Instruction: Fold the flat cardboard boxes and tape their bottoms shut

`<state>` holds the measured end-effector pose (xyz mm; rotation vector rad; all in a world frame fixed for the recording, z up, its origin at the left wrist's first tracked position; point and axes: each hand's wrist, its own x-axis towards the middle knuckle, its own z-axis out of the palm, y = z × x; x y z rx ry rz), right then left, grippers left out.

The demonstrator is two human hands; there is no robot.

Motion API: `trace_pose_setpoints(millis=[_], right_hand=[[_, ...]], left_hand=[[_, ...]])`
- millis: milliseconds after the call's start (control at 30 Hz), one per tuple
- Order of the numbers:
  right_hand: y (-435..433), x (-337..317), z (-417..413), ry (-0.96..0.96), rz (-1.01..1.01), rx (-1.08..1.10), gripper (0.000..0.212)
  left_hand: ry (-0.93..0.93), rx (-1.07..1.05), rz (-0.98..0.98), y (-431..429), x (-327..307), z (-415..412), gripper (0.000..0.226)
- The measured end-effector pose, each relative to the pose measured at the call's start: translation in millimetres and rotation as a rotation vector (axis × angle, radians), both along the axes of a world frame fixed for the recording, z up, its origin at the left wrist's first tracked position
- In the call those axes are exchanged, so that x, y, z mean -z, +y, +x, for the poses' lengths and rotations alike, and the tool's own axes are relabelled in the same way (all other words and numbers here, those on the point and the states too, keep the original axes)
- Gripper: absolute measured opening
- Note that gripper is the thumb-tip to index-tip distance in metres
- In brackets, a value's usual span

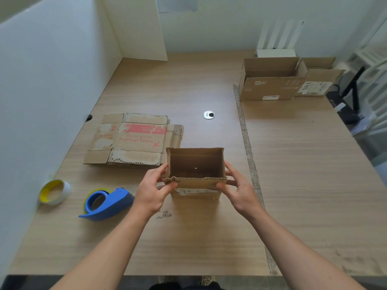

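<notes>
I take the small box (pixel 195 162) as my landmark. It stands upright with its open top to the camera, in the middle of the table (pixel 188 243), but I cannot tell if its bottom touches the wood. My left hand (pixel 152 191) pinches the near left corner of its rim, thumb on the front wall and fingers curled around the side. My right hand (pixel 240 189) grips the near right corner in the same way. A white label is on its front wall.

The flat boxes (pixel 134 139) lie in a stack just beside the box, behind and left of it. The blue tape dispenser (pixel 106 203) lies left of the box, near my left hand. A yellow and white tape roll (pixel 55 191) is farther left. A big open box (pixel 272 80) stands well apart, behind and right of the small box.
</notes>
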<state>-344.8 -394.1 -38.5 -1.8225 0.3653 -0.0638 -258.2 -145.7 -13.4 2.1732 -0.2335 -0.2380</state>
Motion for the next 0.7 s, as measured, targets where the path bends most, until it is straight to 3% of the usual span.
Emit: trace_pose_setpoints(millis=[333, 567, 700], right_hand=[[13.2, 24.6, 13.9, 0.046, 0.117, 0.012, 0.102], [23.9, 37.6, 30.9, 0.018, 0.229, 0.113, 0.094], [24.4, 24.9, 29.0, -0.019, 0.21, 0.132, 0.084]], left_hand=[[0.126, -0.026, -0.144, -3.0, 11.1, -4.5, 0.064], [0.196, -0.044, -0.107, -11.9, 8.9, 3.3, 0.065], [0.179, -0.086, -0.178, -10.4, 8.9, 14.1, 0.062]])
